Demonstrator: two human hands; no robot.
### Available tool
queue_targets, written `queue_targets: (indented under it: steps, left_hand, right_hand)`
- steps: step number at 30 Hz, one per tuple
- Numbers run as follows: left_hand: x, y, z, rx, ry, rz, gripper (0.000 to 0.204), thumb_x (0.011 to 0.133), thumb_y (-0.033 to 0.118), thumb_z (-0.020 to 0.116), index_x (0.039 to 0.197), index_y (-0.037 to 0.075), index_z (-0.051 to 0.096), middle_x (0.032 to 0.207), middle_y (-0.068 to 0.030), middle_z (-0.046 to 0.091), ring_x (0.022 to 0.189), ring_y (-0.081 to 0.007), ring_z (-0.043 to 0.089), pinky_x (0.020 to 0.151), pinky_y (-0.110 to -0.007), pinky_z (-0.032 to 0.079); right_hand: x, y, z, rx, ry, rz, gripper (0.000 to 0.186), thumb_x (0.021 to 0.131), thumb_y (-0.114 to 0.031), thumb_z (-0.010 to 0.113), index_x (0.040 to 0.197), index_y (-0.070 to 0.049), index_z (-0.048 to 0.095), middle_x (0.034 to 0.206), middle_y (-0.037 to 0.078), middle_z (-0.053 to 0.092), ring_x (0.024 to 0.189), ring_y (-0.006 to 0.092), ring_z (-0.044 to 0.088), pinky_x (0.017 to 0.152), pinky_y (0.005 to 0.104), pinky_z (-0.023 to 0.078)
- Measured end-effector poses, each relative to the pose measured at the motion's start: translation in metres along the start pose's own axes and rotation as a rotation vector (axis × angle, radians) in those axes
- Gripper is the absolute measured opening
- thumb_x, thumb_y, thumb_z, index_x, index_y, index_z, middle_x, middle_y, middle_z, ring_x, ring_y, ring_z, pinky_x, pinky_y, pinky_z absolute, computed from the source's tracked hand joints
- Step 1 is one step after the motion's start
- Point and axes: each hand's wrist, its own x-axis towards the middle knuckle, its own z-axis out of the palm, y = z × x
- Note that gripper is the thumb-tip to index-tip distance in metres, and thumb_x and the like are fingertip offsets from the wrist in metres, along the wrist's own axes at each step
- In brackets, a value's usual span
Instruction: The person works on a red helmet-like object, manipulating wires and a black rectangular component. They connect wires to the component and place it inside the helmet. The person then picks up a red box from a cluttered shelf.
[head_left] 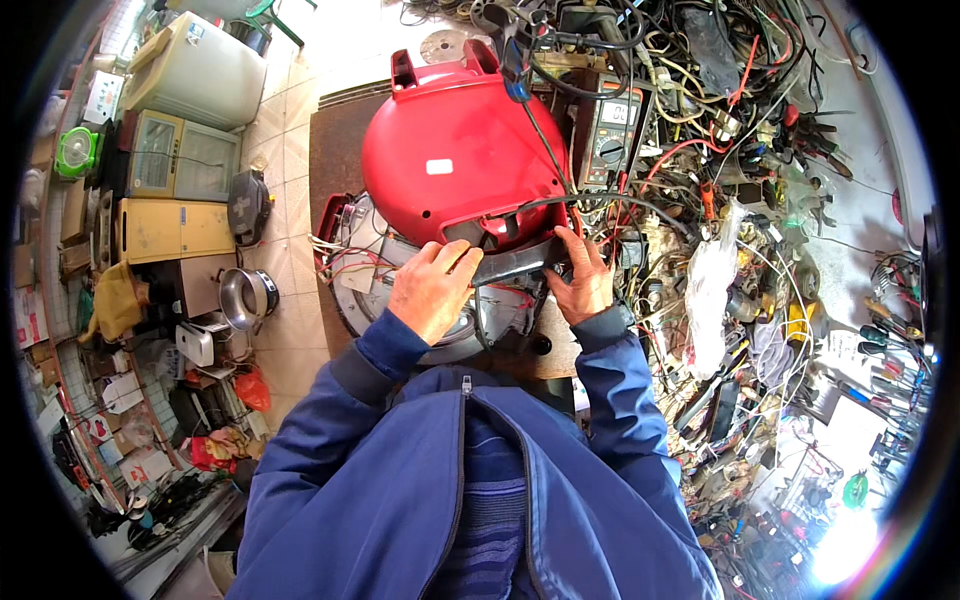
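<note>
A red rounded plastic housing (458,138) lies in front of me, tilted over an opened grey appliance body (365,280) with thin exposed wires. Along its near edge runs a dark, glossy strip (512,262). My left hand (436,285) grips the strip's left end, fingertips at the housing's rim. At the right end, my right hand (582,278) holds the same strip between thumb and fingers. A black cable (625,206) crosses the housing's near part, and the underside of the strip is hidden.
A multimeter (608,135) stands at the housing's right, beside a dense heap of cables and tools (720,120). Everything rests on a brown worktop (335,150). Along the left are cabinets (170,230), a steel pot (245,298) and cluttered shelves.
</note>
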Motion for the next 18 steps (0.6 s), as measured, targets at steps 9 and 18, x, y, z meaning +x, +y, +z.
queue_targets:
  steps: [9,18]
  left_hand:
    - [0.001,-0.006,0.001,0.029,-0.051,0.036,0.042,0.075,0.007,0.074,0.116,0.008,0.065,0.115,-0.0064,0.064,0.092,-0.0269,0.061,0.081,-0.039,0.053]
    - [-0.003,0.002,0.009,0.042,0.075,0.006,0.032,0.076,0.005,0.067,0.108,0.008,0.069,0.113,-0.0052,0.064,0.088,-0.0263,0.061,0.079,-0.039,0.053]
  right_hand:
    - [-0.004,0.003,0.005,-0.044,0.048,-0.003,0.064,0.074,-0.002,0.074,0.133,-0.011,0.052,0.126,0.020,0.058,0.107,0.0425,0.062,0.087,0.0452,0.054]
    - [-0.012,0.006,0.008,-0.067,0.062,0.025,0.066,0.074,-0.001,0.075,0.134,-0.008,0.051,0.128,0.019,0.058,0.109,0.0386,0.063,0.090,0.0429,0.054]
